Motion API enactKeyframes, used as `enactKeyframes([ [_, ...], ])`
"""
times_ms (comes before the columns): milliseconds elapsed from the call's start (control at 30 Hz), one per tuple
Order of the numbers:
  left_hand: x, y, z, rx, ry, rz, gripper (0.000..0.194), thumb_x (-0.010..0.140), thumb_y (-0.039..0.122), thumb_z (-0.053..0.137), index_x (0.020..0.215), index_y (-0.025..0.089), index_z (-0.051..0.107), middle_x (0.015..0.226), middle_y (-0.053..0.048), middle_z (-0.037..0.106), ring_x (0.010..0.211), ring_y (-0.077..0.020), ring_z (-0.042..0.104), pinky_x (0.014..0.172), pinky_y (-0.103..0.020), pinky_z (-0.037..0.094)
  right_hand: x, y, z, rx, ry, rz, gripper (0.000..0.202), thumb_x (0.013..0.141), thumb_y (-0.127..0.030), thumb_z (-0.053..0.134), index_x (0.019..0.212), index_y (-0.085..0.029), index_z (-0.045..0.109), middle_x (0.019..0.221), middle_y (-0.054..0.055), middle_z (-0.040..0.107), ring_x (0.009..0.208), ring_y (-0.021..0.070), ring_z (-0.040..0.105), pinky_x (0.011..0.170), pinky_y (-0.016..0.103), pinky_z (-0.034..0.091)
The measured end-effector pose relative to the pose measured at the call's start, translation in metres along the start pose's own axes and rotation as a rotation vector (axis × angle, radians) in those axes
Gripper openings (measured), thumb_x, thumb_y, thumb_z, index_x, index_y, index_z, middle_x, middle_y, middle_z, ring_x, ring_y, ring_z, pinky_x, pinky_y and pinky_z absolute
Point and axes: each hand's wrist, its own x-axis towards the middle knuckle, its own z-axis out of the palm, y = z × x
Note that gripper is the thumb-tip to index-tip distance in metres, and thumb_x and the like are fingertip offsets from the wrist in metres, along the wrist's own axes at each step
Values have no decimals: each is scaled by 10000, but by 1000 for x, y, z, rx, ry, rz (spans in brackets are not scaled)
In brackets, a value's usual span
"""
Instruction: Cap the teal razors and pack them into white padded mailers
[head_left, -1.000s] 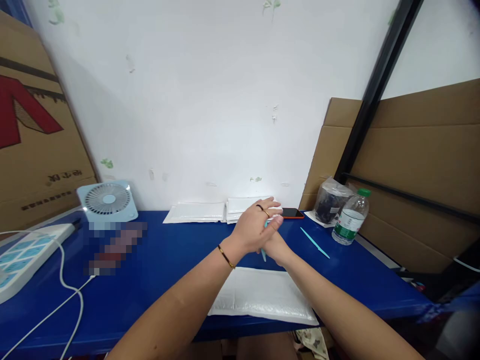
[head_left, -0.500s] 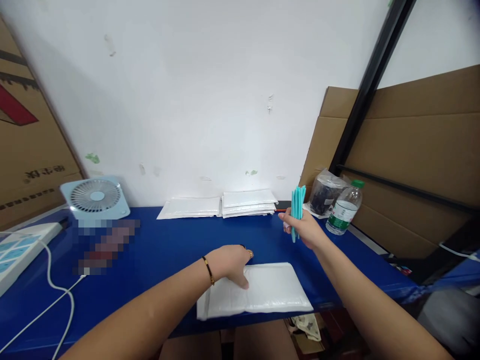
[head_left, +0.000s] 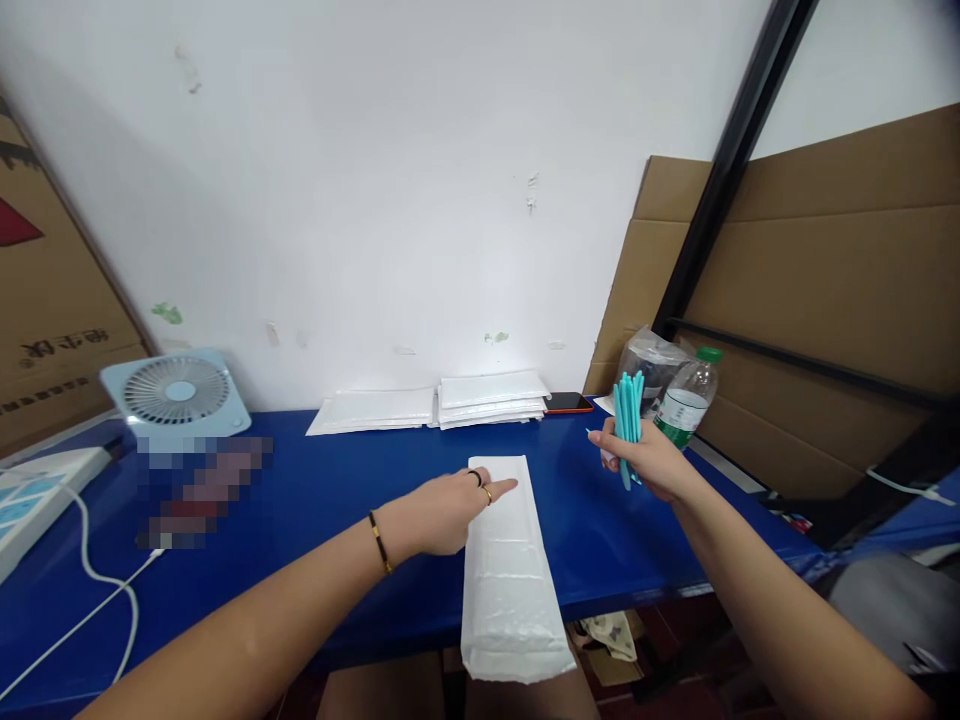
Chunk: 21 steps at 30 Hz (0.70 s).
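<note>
Envelope (head_left: 514,600), probably light, soft and slick, is best held by its side edges; it is extended past the table's (head_left: 322,480) near edge, its far end met by the half-curled left hand (head_left: 450,515), whose grip cannot be told. Turquoise sticks (head_left: 630,410) are clasped upright in the right hand (head_left: 652,462).

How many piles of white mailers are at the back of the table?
2: a low pile on the left and a taller pile on the right, beside the phone. Neither looks hidden; the single mailer at the left hand isn't counted.
</note>
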Motion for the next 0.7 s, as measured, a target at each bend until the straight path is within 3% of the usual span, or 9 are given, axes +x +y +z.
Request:
enactKeyframes([
  [67,9,1,-5,113,-43,187,941,586,138,647,1396,298,196,1451,-88,240,1283,-330,275,975,-455,322,-2,1,3,-15,-18,9,370,681,-491,631,569,-179,465,492,-13,504,477,120,491,499,252,416],
  [133,21,9,-4,163,-103,317,1051,474,185,737,1384,308,227,1478,-42,162,1338,-348,91,1034,-519,197,-3,-1,5,-43,-37,13,363,685,-486,623,569,-177,471,489,-11,510,476,121,492,505,253,417],
  [200,33,21,0,145,-125,447,1024,447,217,759,1355,319,296,1441,-19,274,1345,-327,82,1058,-520,134,-6,-5,6,-82,-57,19,351,690,-476,617,574,-176,478,488,-10,517,474,123,493,503,252,413],
  [300,43,30,6,82,-88,557,878,422,262,778,1241,296,465,1267,-56,505,1311,-331,221,1066,-516,95,-14,-13,5,-162,-131,23,330,714,-461,594,590,-175,485,496,-8,524,473,124,493,497,248,400],
  [400,45,22,5,30,-13,493,697,439,333,772,1102,246,572,1080,-97,608,1185,-342,413,1058,-526,99,-26,-20,3,-286,-237,22,333,742,-461,559,589,-177,477,485,-15,505,460,119,467,478,242,371],
  [467,43,10,4,-2,40,376,679,495,397,741,1126,232,555,1095,-116,599,1121,-320,470,1057,-522,87,-32,-20,3,-385,-284,7,341,745,-459,550,572,-180,459,481,-25,483,450,109,427,463,236,338],
  [567,35,-8,7,-92,71,217,925,518,511,710,1326,234,353,1326,-145,431,1218,-326,373,1051,-528,74,-36,-14,5,-520,-278,-43,344,745,-442,546,551,-181,434,497,-35,457,466,101,379,463,230,289],
  [633,26,-15,11,-151,22,195,1119,455,570,723,1393,252,201,1411,-135,312,1277,-350,274,1041,-545,80,-37,-7,6,-592,-269,-57,339,750,-427,539,544,-183,425,500,-37,446,472,102,368,464,228,266],
  [700,18,-17,17,-179,-10,200,1190,414,577,737,1403,259,157,1399,-126,332,1266,-355,289,1041,-541,90,-36,-2,7,-658,-284,-52,312,762,-406,523,558,-185,439,506,-32,463,469,108,385,461,228,255],
])
